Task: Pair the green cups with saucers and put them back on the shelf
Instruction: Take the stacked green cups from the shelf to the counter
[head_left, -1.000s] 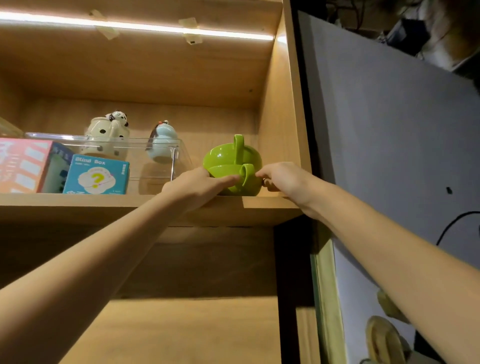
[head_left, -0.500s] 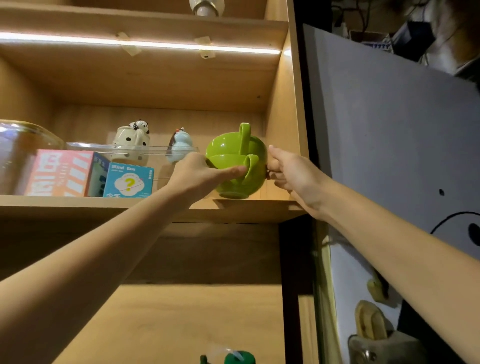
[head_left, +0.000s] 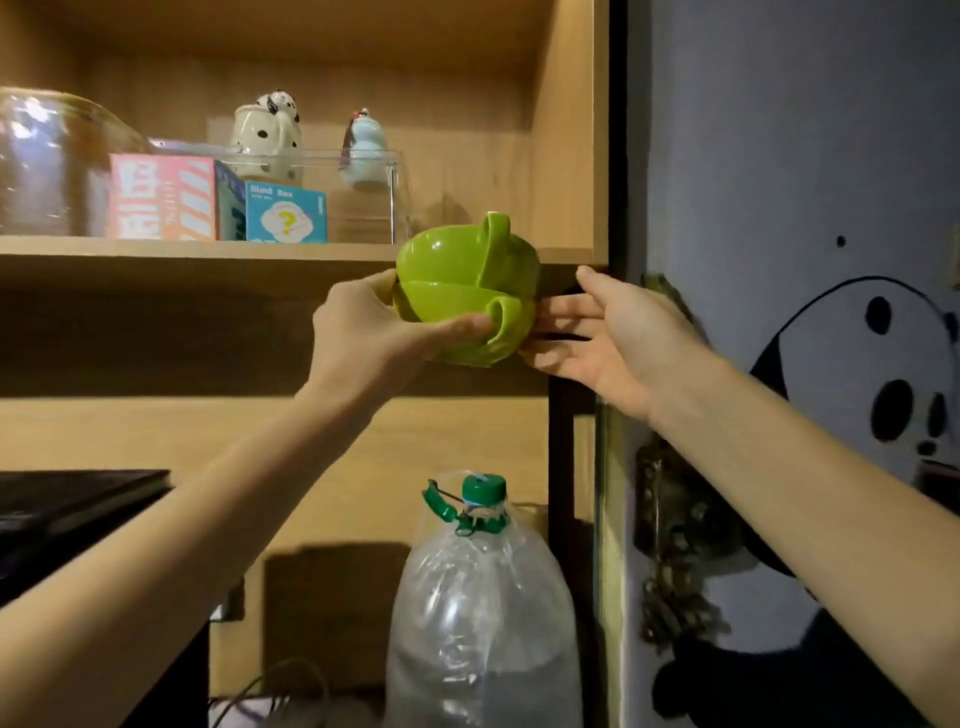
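Left hand (head_left: 382, 325) grips the green cups (head_left: 465, 293) from the left side, thumb across the near face of the lower cup and the other fingers hidden behind. The cups are two, stacked one in the other and tilted, each with its handle toward the right; the upper handle sticks up above the rim. They are held in the air just in front of the front edge of the shelf (head_left: 208, 254), near its right end, not resting on it. Right hand (head_left: 621, 338) is open, fingers stretched out toward the left, with the fingertips touching or very nearly touching the right side of the lower cup by its handle; it grasps nothing.

On the shelf, further left and farther back, stand a small blue box (head_left: 285, 212) with a question mark and a pink box (head_left: 162, 197) beside it. Behind them is a clear case (head_left: 363, 208) with a spotted figure (head_left: 267, 130) and a pale blue figure (head_left: 365, 148) at it. A glass jar (head_left: 47, 161) stands at the far left.

Below the hands, near the camera, a big water bottle (head_left: 480, 613) with a green cap stands upright. To the right of the cabinet is a grey wall with a panda drawing (head_left: 862, 374).
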